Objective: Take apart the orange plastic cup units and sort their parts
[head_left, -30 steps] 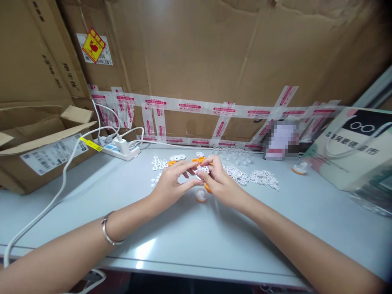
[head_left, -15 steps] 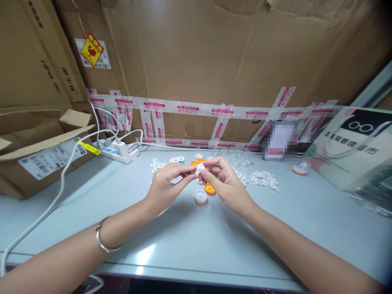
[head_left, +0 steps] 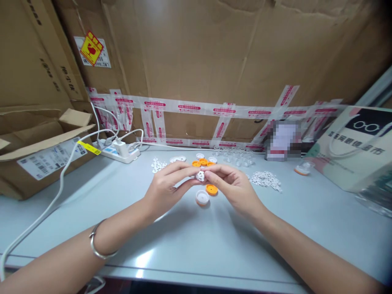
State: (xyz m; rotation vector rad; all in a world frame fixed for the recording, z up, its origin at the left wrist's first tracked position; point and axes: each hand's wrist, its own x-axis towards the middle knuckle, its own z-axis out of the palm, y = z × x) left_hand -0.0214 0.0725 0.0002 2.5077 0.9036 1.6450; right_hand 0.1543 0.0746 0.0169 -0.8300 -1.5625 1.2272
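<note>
Between the fingertips of both hands is a small white plastic piece (head_left: 200,176) with holes in it, held above the table. My left hand (head_left: 171,185), with a silver bangle on its wrist, pinches it from the left. From the right, my right hand (head_left: 234,183) grips the same piece with thumb and fingers. Just below the hands lie an orange round cap (head_left: 211,190) and a white round part with an orange base (head_left: 202,198). Behind the fingers sit several orange caps (head_left: 203,162) and a white ring (head_left: 212,160).
Small white pegs (head_left: 158,164) lie at the left, flat white pieces (head_left: 266,180) at the right, clear cups (head_left: 239,157) behind. A power strip (head_left: 121,153), open carton (head_left: 45,159) and paper bag (head_left: 346,151) flank the work. Farther right stands another clear-and-orange part (head_left: 304,168).
Both hands have stayed together around the white piece, which has turned and now sits slightly lower. The fingers have shifted, leaving the orange cap below more exposed.
</note>
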